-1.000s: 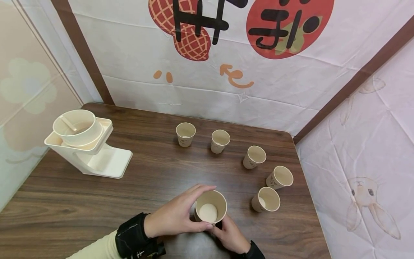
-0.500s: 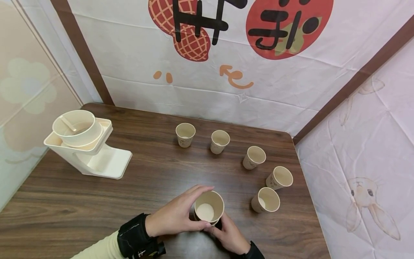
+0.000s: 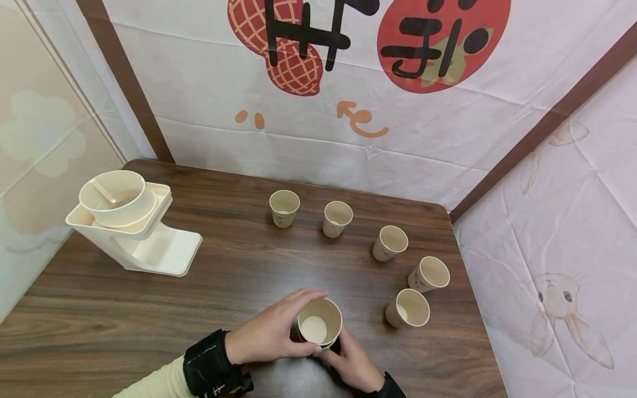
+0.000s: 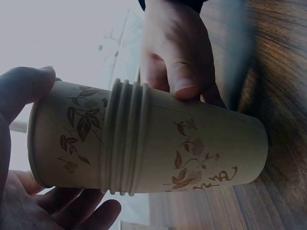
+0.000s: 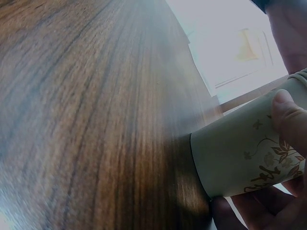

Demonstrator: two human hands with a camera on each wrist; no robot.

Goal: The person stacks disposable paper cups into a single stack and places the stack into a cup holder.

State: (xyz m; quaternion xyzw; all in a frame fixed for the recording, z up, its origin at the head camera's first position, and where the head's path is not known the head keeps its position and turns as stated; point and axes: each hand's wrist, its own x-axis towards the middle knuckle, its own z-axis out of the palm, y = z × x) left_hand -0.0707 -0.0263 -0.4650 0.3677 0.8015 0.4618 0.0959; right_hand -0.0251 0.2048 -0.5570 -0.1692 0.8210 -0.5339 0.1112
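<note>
Gripping the top cup (image 4: 79, 136) with my left hand (image 3: 272, 335), I hold the stack (image 4: 204, 141) under it in my right hand (image 3: 352, 362), low by the table (image 3: 219, 298). That cup sticks up but doesn't look free yet. Farther off, five single cups (image 3: 390, 243) stand in a curve, seemingly done; the held ones seem left.

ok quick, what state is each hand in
Left hand: holding the stack of cups near its top.
Right hand: holding the same stack lower down.

Showing bowl (image 3: 124, 213) in holder (image 3: 164, 251), L on surface (image 3: 239, 265), w/ five cups (image 3: 390, 246) in arc, back ctr to R, plus cup stack (image 3: 320, 323) front ctr, L of nearest single cup.
</note>
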